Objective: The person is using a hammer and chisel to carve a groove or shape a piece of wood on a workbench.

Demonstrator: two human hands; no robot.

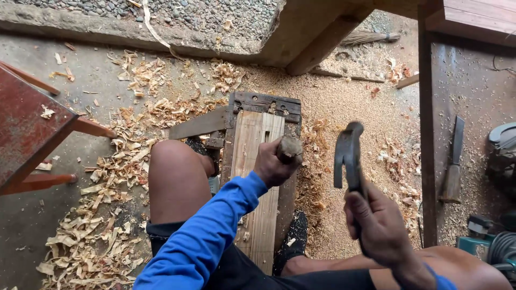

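My left hand (270,164) grips a chisel by its worn wooden handle (289,149), held upright over a pale wooden plank (252,139). The plank lies on a dark, rough wooden work block (263,103) between my knees. My right hand (378,221) is shut on a claw hammer (348,154), raised to the right of the chisel handle with its dark metal head up. The chisel's blade is hidden behind my hand. My left arm wears a blue sleeve.
Wood shavings (107,182) and sawdust cover the concrete floor. A red wooden stool (27,129) stands at left. At right, a wooden post (427,134), a chisel or knife (453,166) on the floor, and power tools (500,156). A beam (322,37) lies ahead.
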